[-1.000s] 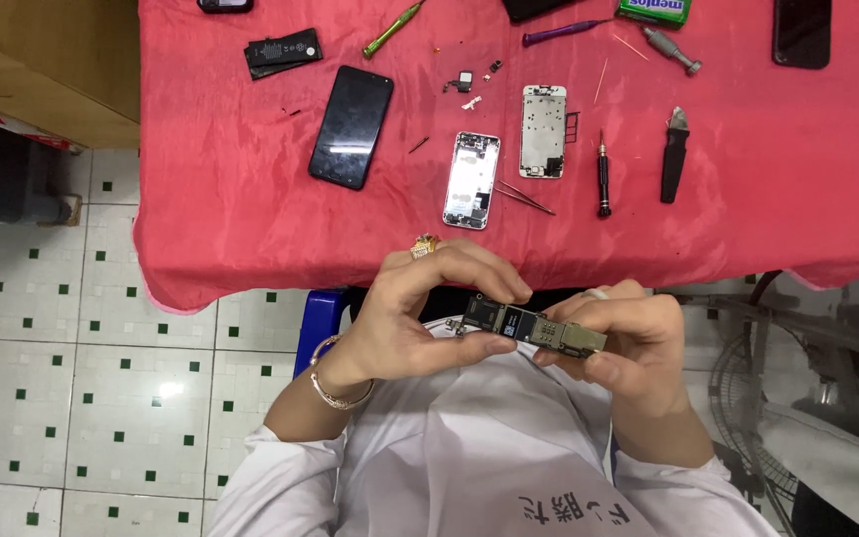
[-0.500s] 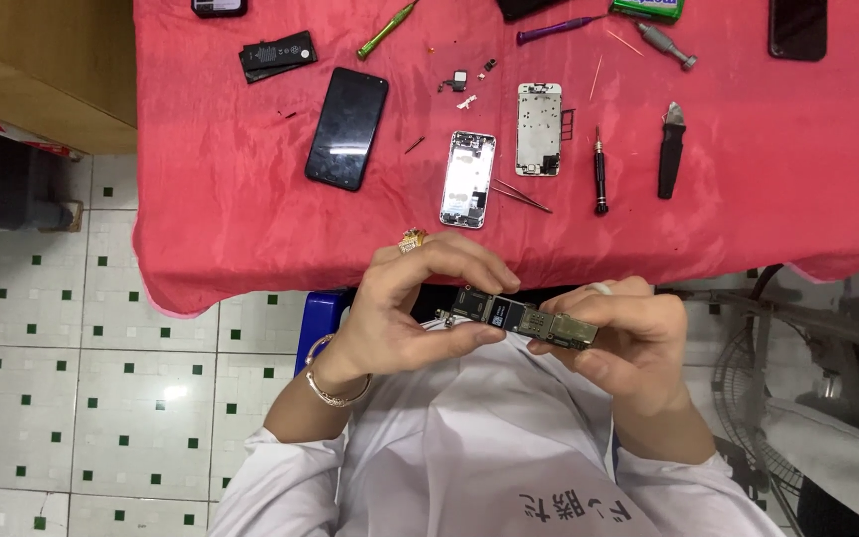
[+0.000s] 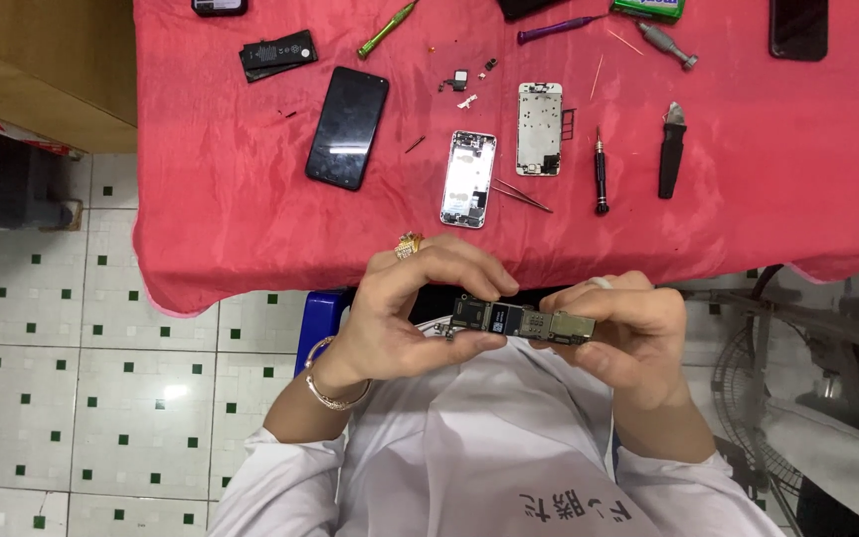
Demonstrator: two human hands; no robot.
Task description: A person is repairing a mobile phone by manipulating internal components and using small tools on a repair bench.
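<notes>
While both hands pinch it close to the chest, the phone logic board point(image 3: 524, 322) lies lengthwise between left hand point(image 3: 405, 313) fingertips and right hand point(image 3: 623, 333) fingertips, long axis running left-right, barely tilted.

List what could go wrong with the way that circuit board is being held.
1. The circuit board is pinched between the left hand and right hand over the lap, off the red cloth; a slip could drop it to the tiled floor.
2. Bare fingertips press on its components, so static or bending may harm it.
3. Tiny loose parts lie scattered on the cloth and could get lost.
</notes>
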